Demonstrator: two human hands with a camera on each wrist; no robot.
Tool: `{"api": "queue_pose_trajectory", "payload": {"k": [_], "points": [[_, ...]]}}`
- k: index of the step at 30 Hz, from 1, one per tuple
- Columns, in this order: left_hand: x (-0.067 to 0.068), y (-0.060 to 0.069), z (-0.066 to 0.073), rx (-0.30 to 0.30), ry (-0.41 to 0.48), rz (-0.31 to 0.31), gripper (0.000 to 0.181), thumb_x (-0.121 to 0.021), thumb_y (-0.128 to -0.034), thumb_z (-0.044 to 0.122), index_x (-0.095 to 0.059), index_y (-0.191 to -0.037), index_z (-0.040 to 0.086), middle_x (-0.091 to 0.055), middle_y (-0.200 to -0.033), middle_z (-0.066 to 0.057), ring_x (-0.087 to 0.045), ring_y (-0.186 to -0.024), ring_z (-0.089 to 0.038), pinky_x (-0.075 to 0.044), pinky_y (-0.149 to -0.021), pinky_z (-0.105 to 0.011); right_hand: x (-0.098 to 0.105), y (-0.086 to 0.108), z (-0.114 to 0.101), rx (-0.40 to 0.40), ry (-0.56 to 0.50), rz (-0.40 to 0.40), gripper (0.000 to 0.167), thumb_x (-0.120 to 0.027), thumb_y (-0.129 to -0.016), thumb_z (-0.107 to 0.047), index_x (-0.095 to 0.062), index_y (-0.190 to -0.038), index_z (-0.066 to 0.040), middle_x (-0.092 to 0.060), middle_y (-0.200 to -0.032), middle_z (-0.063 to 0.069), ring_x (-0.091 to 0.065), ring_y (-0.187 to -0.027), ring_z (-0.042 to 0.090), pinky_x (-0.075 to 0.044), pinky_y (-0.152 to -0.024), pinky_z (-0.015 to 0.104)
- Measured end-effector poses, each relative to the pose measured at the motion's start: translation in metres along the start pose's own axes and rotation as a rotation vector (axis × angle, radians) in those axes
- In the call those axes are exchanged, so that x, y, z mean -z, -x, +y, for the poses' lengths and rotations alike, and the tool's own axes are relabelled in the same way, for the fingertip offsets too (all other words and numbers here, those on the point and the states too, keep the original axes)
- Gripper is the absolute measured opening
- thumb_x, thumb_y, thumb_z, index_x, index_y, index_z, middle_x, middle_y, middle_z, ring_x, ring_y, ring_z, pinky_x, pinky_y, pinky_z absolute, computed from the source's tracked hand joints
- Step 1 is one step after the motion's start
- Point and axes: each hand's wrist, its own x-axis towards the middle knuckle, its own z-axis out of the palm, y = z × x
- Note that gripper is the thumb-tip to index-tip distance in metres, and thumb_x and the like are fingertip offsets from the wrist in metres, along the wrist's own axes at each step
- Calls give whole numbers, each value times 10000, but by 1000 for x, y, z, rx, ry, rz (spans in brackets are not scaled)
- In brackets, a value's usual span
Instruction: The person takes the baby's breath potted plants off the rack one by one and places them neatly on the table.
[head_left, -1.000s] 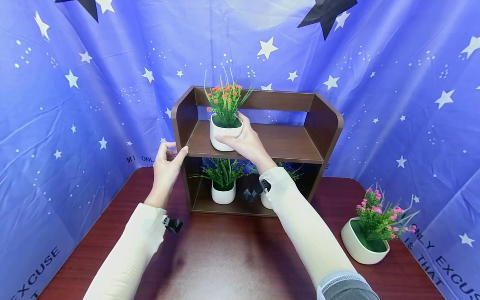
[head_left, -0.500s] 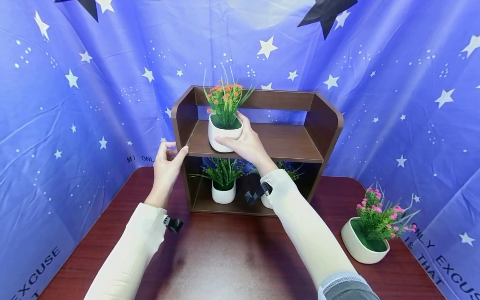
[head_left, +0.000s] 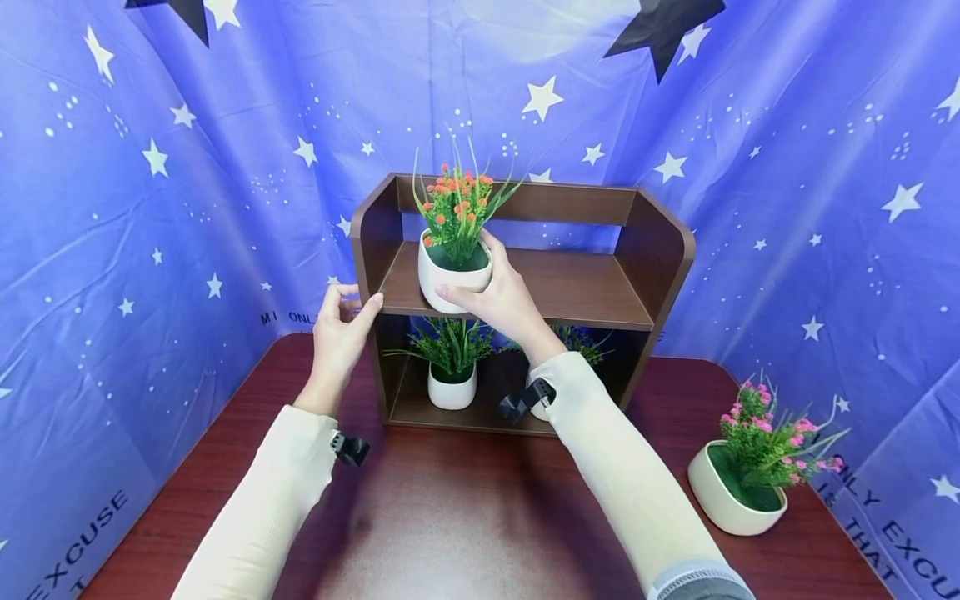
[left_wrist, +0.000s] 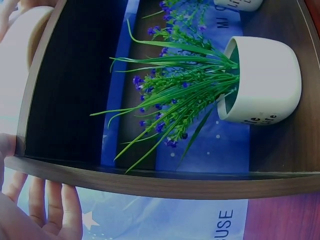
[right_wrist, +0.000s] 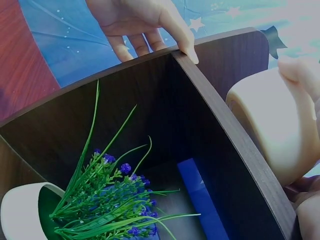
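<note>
My right hand [head_left: 507, 298] grips a white pot [head_left: 450, 282] of orange flowers [head_left: 459, 208], thumb on its front and fingers round its right side. The pot is over the front left of the upper board of a brown two-tier shelf [head_left: 570, 283]. In the right wrist view the white pot [right_wrist: 275, 120] stands close to the board's edge; whether its base touches is hard to tell. My left hand [head_left: 341, 333] holds the shelf's left side panel [left_wrist: 150, 185], thumb on the front edge and fingers along the outside.
On the lower tier stand a white pot [head_left: 452, 390] with purple flowers and another white pot [head_left: 542, 408], partly hidden behind my right wrist. A pot of pink flowers [head_left: 738, 492] sits on the table [head_left: 435, 517] at right. A blue starry curtain [head_left: 247, 167] surrounds the table.
The orange-flower pot has come slightly down and toward the upper board's front edge with my right hand. My left hand stays on the shelf. The head view has shifted slightly.
</note>
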Motion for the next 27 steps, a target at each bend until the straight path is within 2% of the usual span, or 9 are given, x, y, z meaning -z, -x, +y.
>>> {"api": "queue_pose_trajectory", "payload": {"k": [12,15,19,27], "points": [[0,1,1,6,45,-5,354,-774,-886,271,-611,-1136,79,-616,-854,18,-584,-815,-118,-474,-701,-245,6,14,1,62,-31,-22,1039,-846,-762,-499,-215,-1570,-338,-505,-1433,-35,-507,-1251,112,-427,-1019,392],[-1,2,1,5,46,-2,349,-774,-886,266,-612,-1133,81,-619,-864,11,-584,-822,-120,-474,-701,-243,8,17,2,76,-29,-36,1020,-851,-790,-411,-202,-1573,-334,-477,-1465,-29,-486,-1287,138,-414,-1039,412],[-2,2,2,2,36,0,348,-774,-886,264,-612,-1135,83,-622,-875,3,-581,-823,-120,-473,-704,-242,12,21,2,86,-27,-52,1007,-847,-805,-374,-194,-1571,-335,-465,-1474,-32,-475,-1300,144,-409,-1045,432],[-1,2,1,5,27,1,348,-774,-888,269,-610,-1139,93,-612,-891,-14,-580,-847,-128,-477,-715,-252,16,27,-1,77,-47,-71,965,-838,-788,-466,-251,-1542,-336,-499,-1425,-36,-492,-1265,121,-416,-1036,422]]}}
